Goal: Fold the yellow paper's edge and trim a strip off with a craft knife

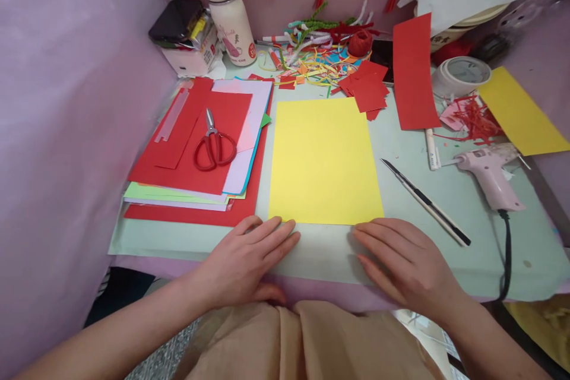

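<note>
A yellow sheet of paper (325, 160) lies flat in the middle of the table, one edge facing me. At its near left corner rest the fingertips of my left hand (252, 252), fingers stretched out. My right hand (407, 255) touches the near right corner, its fingers also extended and lying low. Neither hand grips anything. To the right of the sheet is a craft knife (425, 202), lying slantwise. Red-handled scissors (214, 145) sit on a stack of coloured paper (191, 187) to the left.
A pink glue gun (492, 172) with a black cord lies at the right. Red scraps (367, 86), paper strips and pipe cleaners are heaped at the back. A white bottle (231, 24) stands back left. A red strip (414, 77) and white jar (461, 76) are back right.
</note>
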### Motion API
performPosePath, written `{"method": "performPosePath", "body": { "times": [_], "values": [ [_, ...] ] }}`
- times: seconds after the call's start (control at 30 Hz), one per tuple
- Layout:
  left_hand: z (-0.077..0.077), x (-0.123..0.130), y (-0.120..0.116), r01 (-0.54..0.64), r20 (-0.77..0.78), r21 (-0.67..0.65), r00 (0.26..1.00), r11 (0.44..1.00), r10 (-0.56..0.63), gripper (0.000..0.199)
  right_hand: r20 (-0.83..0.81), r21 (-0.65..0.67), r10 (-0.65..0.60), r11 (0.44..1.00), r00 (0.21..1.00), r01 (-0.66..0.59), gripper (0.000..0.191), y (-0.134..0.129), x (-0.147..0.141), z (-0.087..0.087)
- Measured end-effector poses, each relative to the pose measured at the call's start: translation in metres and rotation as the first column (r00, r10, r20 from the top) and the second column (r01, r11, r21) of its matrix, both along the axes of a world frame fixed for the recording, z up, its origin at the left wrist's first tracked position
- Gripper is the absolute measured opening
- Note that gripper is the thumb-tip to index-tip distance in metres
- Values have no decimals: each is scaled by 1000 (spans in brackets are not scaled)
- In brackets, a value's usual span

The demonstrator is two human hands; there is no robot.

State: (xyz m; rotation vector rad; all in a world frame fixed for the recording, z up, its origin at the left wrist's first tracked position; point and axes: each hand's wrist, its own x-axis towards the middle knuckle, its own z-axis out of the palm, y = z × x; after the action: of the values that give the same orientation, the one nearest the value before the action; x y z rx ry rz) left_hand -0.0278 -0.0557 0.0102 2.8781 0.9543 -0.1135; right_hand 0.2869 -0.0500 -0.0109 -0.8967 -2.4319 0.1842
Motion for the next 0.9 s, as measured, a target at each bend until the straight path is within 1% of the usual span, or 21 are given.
{"method": "performPosePath", "body": {
  "times": [0.1,0.2,0.27,0.37,0.57,0.77,0.9],
  "values": [
    [-3,7,-2,-7,8,34,1000,999,7,82,17,-28,79,997,997,-78,33,4,-25,4],
    [-4,13,-2,-5,1,58,1000,998,4,85,20,-25,124,992,992,-124,33,8,-46,-1],
    [-4,15,-3,1,-2,62,1000,998,0,86,31,-27,136,990,990,-135,33,10,-52,-6],
    [-6,14,-2,1,3,60,1000,998,-1,85,36,-30,139,990,990,-138,31,12,-53,-10],
    [-8,9,1,5,12,58,1000,998,-6,80,66,-46,149,988,987,-147,30,15,-53,-8],
    [-8,-1,2,0,25,72,1000,997,-1,73,68,-78,159,985,985,-154,26,17,-52,-11],
    [-6,-9,0,-17,28,53,999,998,16,70,46,-90,157,984,987,-152,25,17,-51,-12]
  ]
}}
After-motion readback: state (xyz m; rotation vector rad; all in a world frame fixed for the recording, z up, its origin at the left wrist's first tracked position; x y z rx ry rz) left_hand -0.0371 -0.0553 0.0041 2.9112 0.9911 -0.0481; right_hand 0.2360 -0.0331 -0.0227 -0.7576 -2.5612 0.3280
